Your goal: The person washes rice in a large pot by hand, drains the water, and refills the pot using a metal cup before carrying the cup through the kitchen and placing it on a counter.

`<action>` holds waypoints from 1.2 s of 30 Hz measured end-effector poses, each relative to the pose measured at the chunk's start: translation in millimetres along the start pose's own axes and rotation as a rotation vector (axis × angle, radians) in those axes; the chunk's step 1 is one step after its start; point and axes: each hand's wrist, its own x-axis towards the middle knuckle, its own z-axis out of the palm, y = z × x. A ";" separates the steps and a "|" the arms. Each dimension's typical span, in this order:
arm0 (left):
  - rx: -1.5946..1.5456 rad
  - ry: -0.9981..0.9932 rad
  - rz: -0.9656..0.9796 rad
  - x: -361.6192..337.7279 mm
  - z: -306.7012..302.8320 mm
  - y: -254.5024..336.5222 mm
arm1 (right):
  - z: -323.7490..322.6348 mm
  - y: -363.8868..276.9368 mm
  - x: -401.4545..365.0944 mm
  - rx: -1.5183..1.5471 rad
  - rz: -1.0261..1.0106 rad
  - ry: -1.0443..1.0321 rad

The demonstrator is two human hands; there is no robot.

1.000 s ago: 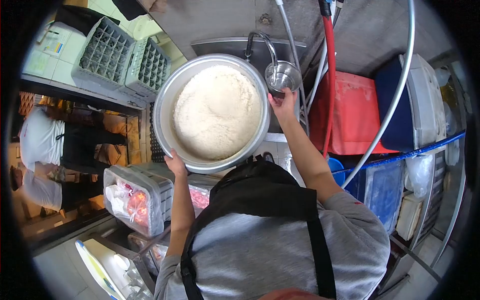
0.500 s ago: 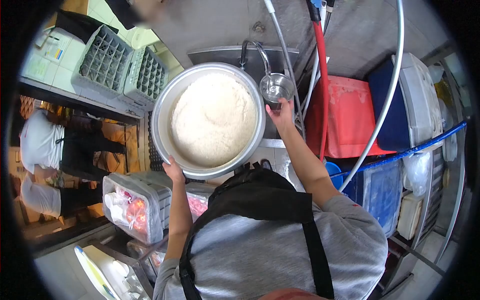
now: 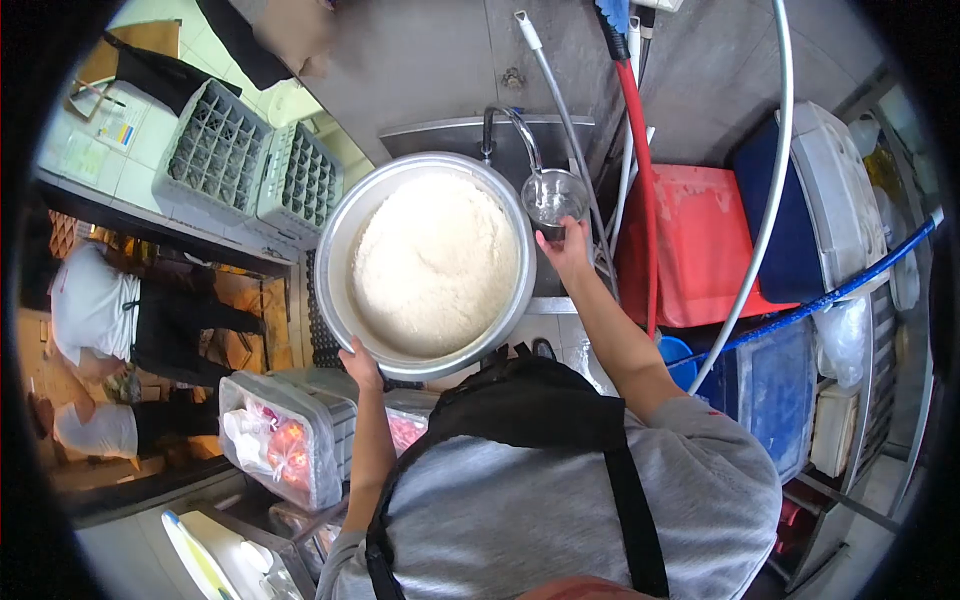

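Note:
A large round metal basin (image 3: 330, 290) holds a big mound of pale, fine-grained food (image 3: 435, 260), whose exact kind I cannot make out. My left hand (image 3: 362, 366) grips the basin's near left rim, its fingertips partly hidden beneath. To the right of the basin, my right hand (image 3: 568, 248) holds a small metal cup (image 3: 568, 186) by its near side. The cup is right under the spout of a curved chrome faucet (image 3: 527, 130), and what looks like water shows in it.
Grey glass racks (image 3: 215, 140) stand on the left counter. A red hose (image 3: 643, 180) and pale hoses hang beside a red bin (image 3: 700, 240) and blue containers (image 3: 768, 400) on the right. A lidded tub of bagged food (image 3: 280, 440) is at lower left. Two people in white shirts (image 3: 95, 300) are farther left.
The whole view has shifted slightly, with the basin and cup now lower in the picture. My left hand stays on the rim, and the right keeps the cup under the faucet.

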 end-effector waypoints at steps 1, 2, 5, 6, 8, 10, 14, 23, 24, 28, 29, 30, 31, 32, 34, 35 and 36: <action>0.005 -0.014 -0.009 -2.2 -0.3 4.4 | 0.2 -0.2 -0.8 0.008 0.001 0.000; -0.004 -0.027 -0.009 0.1 -1.2 2.3 | 0.6 -0.2 -1.0 0.010 0.002 -0.001; 0.001 -0.025 0.005 10.5 0.5 -12.3 | 1.1 -0.4 -1.3 0.018 0.013 0.011; 0.022 0.000 0.024 14.3 1.2 -18.3 | 1.5 -0.1 -0.1 0.028 0.018 0.021; 0.041 0.030 0.051 8.9 -0.1 -17.2 | -0.4 1.4 -0.9 0.046 0.020 0.028; 0.029 0.040 0.073 3.3 1.3 -8.6 | -1.8 1.6 0.7 0.065 0.008 0.015; 0.024 0.015 0.035 -6.6 1.6 9.0 | -3.5 1.1 5.5 0.025 0.036 0.015; 0.020 0.002 0.043 1.2 -0.5 -2.6 | -6.6 0.7 9.7 0.022 0.057 0.011; 0.012 -0.007 0.041 3.6 -0.7 -5.4 | -7.4 0.8 10.6 0.026 0.057 0.008; 0.027 -0.009 0.010 9.3 -1.2 -12.7 | -3.9 -0.7 5.2 0.027 0.030 0.035; 0.006 -0.016 0.003 8.2 -0.9 -11.2 | -1.3 -1.7 2.1 0.022 0.017 0.052; -0.015 -0.024 -0.004 6.7 -1.0 -9.8 | -0.9 -1.6 2.0 0.025 0.015 0.055; -0.036 -0.032 -0.011 5.4 -1.1 -8.0 | -0.9 -1.5 2.7 0.028 0.013 0.059; -0.014 -0.020 -0.008 4.5 -0.9 -5.9 | -1.2 -1.8 3.3 0.031 0.011 0.063; 0.030 0.004 -0.002 2.5 -0.4 -1.9 | -1.8 -2.6 3.9 0.030 0.009 0.036; 0.025 -0.004 -0.001 1.4 -0.4 0.0 | -1.7 -3.0 3.9 0.029 0.008 0.022; 0.020 -0.011 0.000 0.1 -0.9 1.7 | -1.5 -3.3 4.0 0.031 0.018 0.030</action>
